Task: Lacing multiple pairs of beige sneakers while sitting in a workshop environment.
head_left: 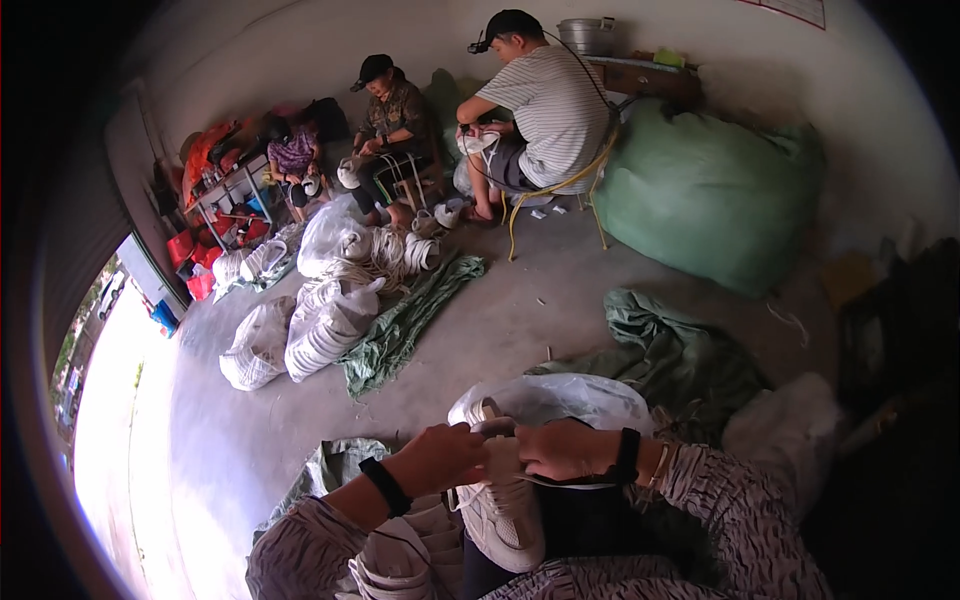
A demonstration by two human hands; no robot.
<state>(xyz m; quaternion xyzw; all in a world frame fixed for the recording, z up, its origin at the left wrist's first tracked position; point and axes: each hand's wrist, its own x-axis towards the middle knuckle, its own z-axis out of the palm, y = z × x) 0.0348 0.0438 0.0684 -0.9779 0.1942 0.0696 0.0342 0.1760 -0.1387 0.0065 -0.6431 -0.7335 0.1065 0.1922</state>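
A beige sneaker point(505, 525) lies across my lap with its rounded toe toward me. My left hand point(445, 457) is closed in a pinch at the upper part of the sneaker, by its opening. Facing it, my right hand point(562, 448) is closed as well, its fingertips on the pale part near the tongue. Whether the fingers also hold a lace is too small to tell. Several pale shoe pieces point(405, 550) are stacked beside my left forearm. Just beyond my hands lies a clear plastic bag point(590, 395).
Dark green sacking point(680, 345) lies ahead right, before a large stuffed green sack point(710, 195). White bags point(325, 325) of shoe parts stand on the floor point(500, 310) at left. Three people sit along the back, one on a yellow-framed chair point(560, 185). A bright doorway point(130, 400) opens at left.
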